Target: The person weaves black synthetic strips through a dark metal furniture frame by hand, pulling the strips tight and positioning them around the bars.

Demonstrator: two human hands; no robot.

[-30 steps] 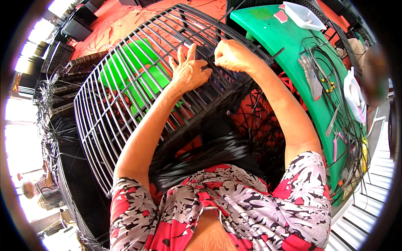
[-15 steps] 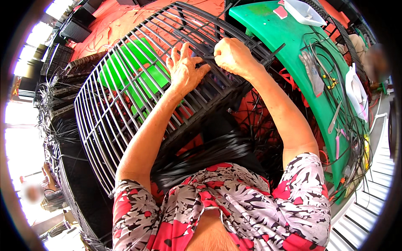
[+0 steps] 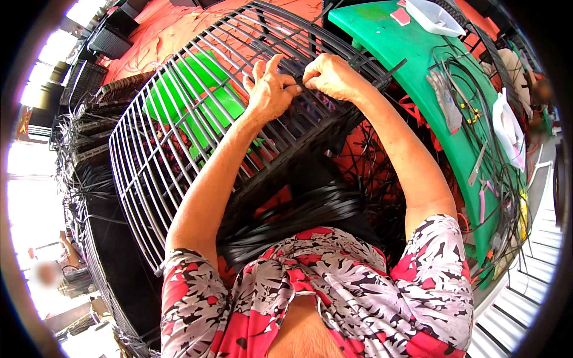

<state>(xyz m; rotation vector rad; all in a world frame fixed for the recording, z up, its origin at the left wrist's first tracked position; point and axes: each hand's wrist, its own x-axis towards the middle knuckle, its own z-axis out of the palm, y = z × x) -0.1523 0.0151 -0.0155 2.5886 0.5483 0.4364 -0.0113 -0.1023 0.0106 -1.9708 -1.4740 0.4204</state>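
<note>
Both hands are over a frame of black parallel strips [image 3: 156, 173], near its right end. My left hand [image 3: 270, 90] has thumb and forefinger brought together, the other fingers raised and bent apart. Close by on its right, my right hand [image 3: 332, 76] is closed in a pinch, fingers curled under. Whatever either pinch holds is too small or hidden to make out. Between the fingertips there is a narrow gap above the dark strips. A bright green seat-like piece [image 3: 209, 113] shows through the frame below.
A green table [image 3: 412, 71] at the right bears a white tray [image 3: 433, 18], a grey glove [image 3: 443, 98], pink-handled scissors [image 3: 482, 203] and loose black strands. A bundle of black strips [image 3: 298, 215] lies near my lap. Woven dark pieces [image 3: 89, 143] are stacked at left.
My left hand has shifted slightly right, and its thumb and forefinger have come together. My right hand has barely moved and stays pinched. The frame has shifted a little.
</note>
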